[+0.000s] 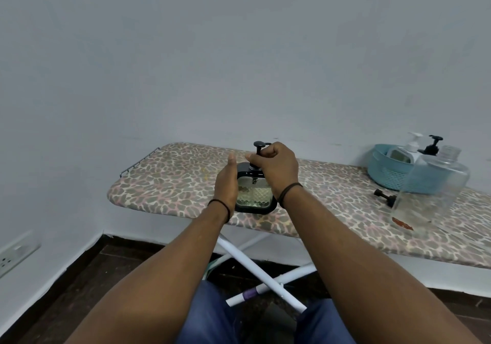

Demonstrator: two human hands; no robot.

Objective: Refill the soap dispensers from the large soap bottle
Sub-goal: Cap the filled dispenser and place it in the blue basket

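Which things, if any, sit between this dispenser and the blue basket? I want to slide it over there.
The large soap bottle and a loose black pump stand in front of the blue basket; the ironing board between shows nothing else.

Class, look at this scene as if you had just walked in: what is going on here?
A person sits at an ironing board refilling soap dispensers. The left hand steadies a black-framed glass dispenser while the right hand grips its pump. To the right stands the large clear bottle, uncapped and nearly empty, beside a loose black pump. A blue basket holds two more dispensers.
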